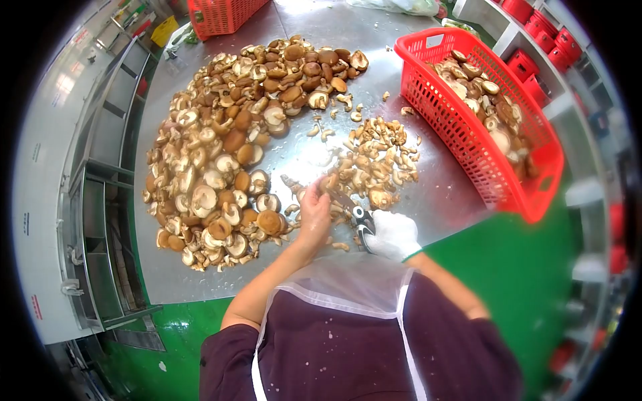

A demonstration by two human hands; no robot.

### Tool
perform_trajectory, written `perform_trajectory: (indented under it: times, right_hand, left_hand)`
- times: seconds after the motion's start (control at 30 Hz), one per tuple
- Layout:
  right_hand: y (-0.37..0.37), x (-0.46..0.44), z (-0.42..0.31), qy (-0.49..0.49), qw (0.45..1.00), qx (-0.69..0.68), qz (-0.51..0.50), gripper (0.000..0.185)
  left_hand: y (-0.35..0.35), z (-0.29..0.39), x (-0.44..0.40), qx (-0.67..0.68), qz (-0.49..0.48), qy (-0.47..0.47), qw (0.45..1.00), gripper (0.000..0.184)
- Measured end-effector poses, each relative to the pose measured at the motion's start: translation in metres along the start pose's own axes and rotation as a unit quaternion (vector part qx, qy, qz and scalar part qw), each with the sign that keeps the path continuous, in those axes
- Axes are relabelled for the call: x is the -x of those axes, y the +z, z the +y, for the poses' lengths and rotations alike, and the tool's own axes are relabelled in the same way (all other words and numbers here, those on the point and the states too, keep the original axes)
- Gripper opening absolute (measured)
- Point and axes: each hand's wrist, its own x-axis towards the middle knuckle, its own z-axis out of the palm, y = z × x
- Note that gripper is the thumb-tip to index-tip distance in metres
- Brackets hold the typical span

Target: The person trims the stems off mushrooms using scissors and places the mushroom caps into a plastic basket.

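My bare left hand [314,215] is closed around a mushroom [329,182], most of which the fingers hide. In a white glove, my right hand [393,235] grips scissors [362,219] with black and white handles. Their blades point up and left, close to the mushroom. Beyond both hands lies a pile of cut mushroom stems [378,157]. To the left spreads a large heap of brown mushrooms [231,144], some with pale gills upward.
A red basket [461,134] of mushrooms stands at the table's right edge. Another red basket [224,19] is at the far side, near a plastic bag [398,5]. The metal table [441,220] ends just before my apron. Shelves with red containers [525,63] stand at right.
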Motion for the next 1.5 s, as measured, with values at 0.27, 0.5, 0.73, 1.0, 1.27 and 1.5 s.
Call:
perform_trajectory:
  times: [0.27, 0.5, 0.73, 1.0, 1.27, 1.5]
  right_hand:
    - [0.004, -0.006, 0.012, -0.073, 0.996, 0.035, 0.036, 0.031]
    - [0.012, -0.005, 0.020, -0.069, 0.996, -0.047, -0.022, 0.031]
    - [0.050, 0.004, 0.093, -0.023, 0.977, -0.185, 0.107, 0.024]
    - [0.064, -0.001, 0.115, 0.026, 0.936, -0.322, 0.137, 0.024]
    - [0.068, -0.008, 0.133, -0.122, 0.908, -0.386, 0.105, 0.015]
    - [0.085, -0.038, 0.133, -0.207, 0.902, -0.376, 0.053, 0.017]
  left_hand:
    - [0.007, 0.011, 0.007, 0.003, 0.022, -0.024, 0.999, 0.037]
    - [-0.009, 0.009, -0.003, 0.061, 0.045, -0.096, 0.993, 0.037]
    - [0.024, 0.062, -0.025, 0.071, 0.048, -0.186, 0.979, 0.025]
    - [0.179, 0.196, -0.121, -0.081, -0.180, 0.142, 0.970, 0.073]
    - [-0.063, 0.137, -0.073, -0.513, 0.133, 0.132, 0.838, 0.035]
    - [-0.128, 0.028, 0.054, -0.626, 0.241, -0.048, 0.740, 0.049]
